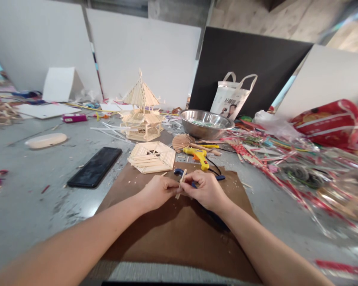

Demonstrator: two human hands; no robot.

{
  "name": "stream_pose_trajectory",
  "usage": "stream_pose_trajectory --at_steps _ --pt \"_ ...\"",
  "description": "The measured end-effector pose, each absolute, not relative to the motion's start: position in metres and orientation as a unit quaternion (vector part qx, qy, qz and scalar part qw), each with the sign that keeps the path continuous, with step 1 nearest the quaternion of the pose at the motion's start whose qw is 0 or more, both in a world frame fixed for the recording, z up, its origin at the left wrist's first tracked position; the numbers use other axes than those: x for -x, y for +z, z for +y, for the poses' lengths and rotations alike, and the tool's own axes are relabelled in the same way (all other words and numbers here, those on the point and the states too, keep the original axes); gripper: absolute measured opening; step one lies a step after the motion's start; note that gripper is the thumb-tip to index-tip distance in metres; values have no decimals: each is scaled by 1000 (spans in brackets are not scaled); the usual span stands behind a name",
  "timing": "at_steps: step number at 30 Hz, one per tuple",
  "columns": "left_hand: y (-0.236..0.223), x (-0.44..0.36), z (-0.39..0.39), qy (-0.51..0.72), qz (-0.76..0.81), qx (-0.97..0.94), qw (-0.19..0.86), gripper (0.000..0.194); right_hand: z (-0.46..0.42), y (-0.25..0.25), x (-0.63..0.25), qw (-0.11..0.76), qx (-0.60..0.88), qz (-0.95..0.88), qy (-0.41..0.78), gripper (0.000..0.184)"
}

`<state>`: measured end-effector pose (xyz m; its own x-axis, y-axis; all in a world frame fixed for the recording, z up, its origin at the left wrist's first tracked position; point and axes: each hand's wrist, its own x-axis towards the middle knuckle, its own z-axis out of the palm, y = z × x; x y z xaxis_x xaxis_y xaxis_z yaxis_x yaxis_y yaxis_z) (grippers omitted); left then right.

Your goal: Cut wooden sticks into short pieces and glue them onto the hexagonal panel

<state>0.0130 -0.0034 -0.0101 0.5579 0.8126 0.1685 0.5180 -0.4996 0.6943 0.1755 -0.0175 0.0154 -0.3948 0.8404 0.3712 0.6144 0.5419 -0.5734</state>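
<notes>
My left hand and my right hand meet above a brown sheet, their fingertips closed on short pale wooden sticks. How the sticks join is hidden by my fingers. Under my right hand lies a blue-handled tool, mostly covered, so its kind is unclear. Just beyond my hands rests a flat six-sided panel of wooden sticks with a gap at its middle. A yellow glue gun lies past my right hand. Behind the panel stands a tiered stick pavilion with a pointed roof.
A black phone and a white oval case lie at left. A steel bowl stands behind the glue gun, near a white bag. Wrappers and red-white strips clutter the right. Boards close off the back.
</notes>
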Motion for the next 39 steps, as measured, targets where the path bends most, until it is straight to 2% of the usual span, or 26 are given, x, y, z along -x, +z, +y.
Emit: stream_pose_trajectory --at_steps 9,15,18,21,24,27,32,39 --pt "-17 -13 -4 245 422 -827 281 31 -18 14 -174 329 438 -815 189 10" --pt "-2 -9 -3 279 394 -804 346 30 -11 16 -179 304 446 -826 161 20" --pt "3 -4 1 316 413 -761 387 32 -5 16 -188 246 492 -833 63 40" --pt "1 -1 5 353 423 -685 477 31 -3 15 -198 121 525 -843 14 67" --pt "-2 0 9 373 414 -635 535 29 -6 17 -204 26 520 -853 30 74" --pt "-3 1 10 379 409 -628 543 28 -9 21 -204 -1 502 -864 39 67" --pt "-4 3 12 372 419 -658 503 31 -13 21 -197 -10 499 -866 13 31" --pt "4 6 10 390 428 -714 393 32 -19 18 -184 5 548 -836 -30 25"
